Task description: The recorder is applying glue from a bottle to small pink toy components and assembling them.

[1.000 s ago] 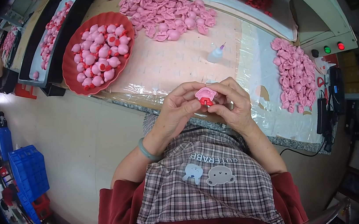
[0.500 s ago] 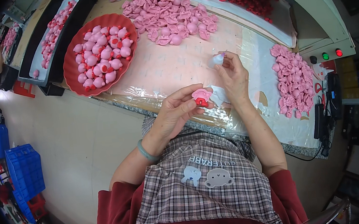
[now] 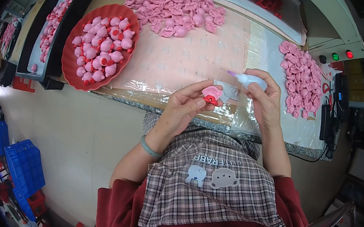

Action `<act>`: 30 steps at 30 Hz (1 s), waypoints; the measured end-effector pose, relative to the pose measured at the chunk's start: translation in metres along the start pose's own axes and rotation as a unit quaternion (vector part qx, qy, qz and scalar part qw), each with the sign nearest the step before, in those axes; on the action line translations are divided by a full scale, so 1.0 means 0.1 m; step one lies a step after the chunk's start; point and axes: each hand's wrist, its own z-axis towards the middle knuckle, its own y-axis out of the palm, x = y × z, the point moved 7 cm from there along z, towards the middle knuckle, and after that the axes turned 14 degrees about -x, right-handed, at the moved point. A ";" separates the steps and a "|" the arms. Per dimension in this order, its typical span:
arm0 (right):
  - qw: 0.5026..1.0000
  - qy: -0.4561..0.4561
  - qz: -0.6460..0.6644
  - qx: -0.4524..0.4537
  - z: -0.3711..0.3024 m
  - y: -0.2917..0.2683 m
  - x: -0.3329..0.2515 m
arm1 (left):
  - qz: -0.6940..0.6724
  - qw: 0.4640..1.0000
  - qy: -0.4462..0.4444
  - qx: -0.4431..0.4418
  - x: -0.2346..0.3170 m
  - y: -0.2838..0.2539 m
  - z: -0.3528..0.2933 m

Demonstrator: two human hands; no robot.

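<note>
A red fluted bowl (image 3: 69, 70) sits up-left of the left grip (image 3: 180, 110), which pinches a pink-and-red figurine piece (image 3: 211, 95): light and stiff, I'd say, best held by its edges. Right of that, the right grip (image 3: 267, 100) clasps a squeeze bottle (image 3: 252, 81), likely soft, round its body.

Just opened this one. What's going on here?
A person's left hand holds a small pink-and-red piece near the table's close edge. The right hand grips a tilted bottle, its purple nozzle apart from the piece. A red bowl of pink-and-red items sits at the left; pink parts lie in a far pile and a right pile.
</note>
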 end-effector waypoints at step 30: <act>0.853 -0.231 -0.468 0.005 -0.28 0.49 -0.55 | 0.054 0.998 -0.009 -0.025 -0.10 0.01 0.02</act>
